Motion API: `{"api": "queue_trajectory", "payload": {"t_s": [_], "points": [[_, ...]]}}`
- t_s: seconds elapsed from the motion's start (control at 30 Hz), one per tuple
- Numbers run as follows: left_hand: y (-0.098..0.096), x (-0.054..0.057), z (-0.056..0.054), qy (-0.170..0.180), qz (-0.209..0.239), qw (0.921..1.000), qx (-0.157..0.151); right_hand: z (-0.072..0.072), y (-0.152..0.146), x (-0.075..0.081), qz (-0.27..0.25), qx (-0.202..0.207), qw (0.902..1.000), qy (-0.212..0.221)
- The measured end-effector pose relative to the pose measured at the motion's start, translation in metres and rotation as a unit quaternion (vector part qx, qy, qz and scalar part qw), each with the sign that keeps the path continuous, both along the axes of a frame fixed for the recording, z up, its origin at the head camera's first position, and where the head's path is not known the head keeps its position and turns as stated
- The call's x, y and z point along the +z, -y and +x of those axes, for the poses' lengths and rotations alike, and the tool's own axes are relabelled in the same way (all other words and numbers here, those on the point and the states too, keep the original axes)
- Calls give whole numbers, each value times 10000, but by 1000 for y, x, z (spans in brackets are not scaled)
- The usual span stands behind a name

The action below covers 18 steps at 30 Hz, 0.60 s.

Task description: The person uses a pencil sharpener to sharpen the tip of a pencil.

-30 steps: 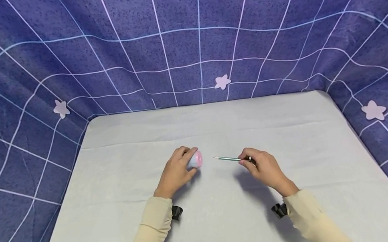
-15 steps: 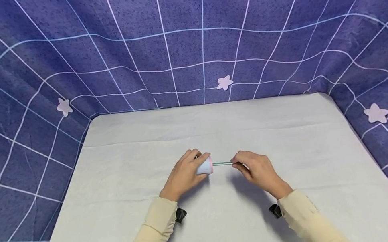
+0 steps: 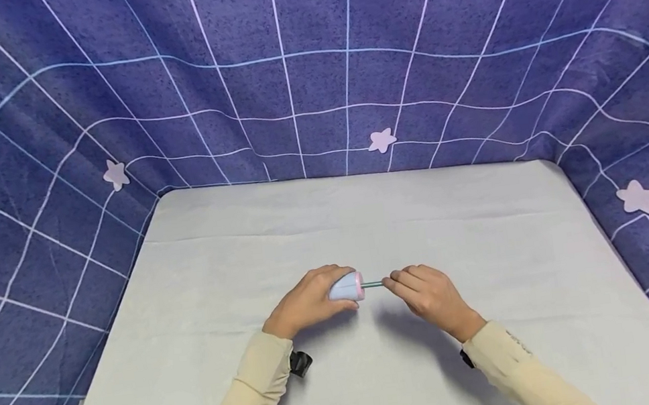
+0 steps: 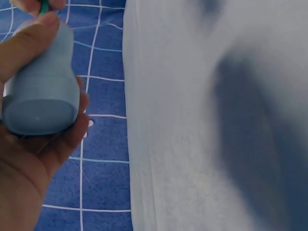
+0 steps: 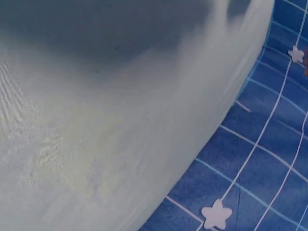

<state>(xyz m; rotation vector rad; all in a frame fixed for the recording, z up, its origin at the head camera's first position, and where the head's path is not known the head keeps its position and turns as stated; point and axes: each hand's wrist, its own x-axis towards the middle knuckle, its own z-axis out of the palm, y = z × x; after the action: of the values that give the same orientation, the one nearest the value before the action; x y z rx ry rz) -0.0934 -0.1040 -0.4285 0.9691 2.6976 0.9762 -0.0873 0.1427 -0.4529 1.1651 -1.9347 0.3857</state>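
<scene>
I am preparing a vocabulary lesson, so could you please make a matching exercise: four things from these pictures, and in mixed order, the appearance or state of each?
Column one
1. Left grip
2. Curtain
3. Right grip
4. Table

Column two
A. pinches the thin green stick
B. whitish, flat-topped
C. curled round the light-blue container
D. purplish blue, patterned with pale grid lines

Right pairs: 1-C, 2-D, 3-A, 4-B

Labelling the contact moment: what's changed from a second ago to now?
The right hand moved left and lower in the head view, bringing the pencil to the blue-and-pink container; the pencil's tip, exposed before, is now hidden at the container's pink end. The left hand and container also sit slightly lower. Both hands kept their holds.
</scene>
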Motion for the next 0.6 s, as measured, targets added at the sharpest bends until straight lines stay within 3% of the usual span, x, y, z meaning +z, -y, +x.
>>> {"api": "queue_trajectory", "payload": {"t_s": [0.17,0.3,0.37,0.5,0.57,0.6], "points": [[5,6,1,750,174,9963,-381,3,5,-1,150,-17,9958,-905],[7,9,0,1461,267,9871,-600,8,12,7,149,-264,9818,-1874],[7,8,0,1725,312,9821,-687,9,15,11,69,-306,9759,-2159],[3,4,2,1932,426,9772,-771,10,17,10,6,-340,9764,-2133],[0,1,4,1785,470,9799,-752,11,16,5,44,-434,9844,-1705],[-2,0,5,1562,419,9840,-750,13,16,3,68,-490,9906,-1274]]}}
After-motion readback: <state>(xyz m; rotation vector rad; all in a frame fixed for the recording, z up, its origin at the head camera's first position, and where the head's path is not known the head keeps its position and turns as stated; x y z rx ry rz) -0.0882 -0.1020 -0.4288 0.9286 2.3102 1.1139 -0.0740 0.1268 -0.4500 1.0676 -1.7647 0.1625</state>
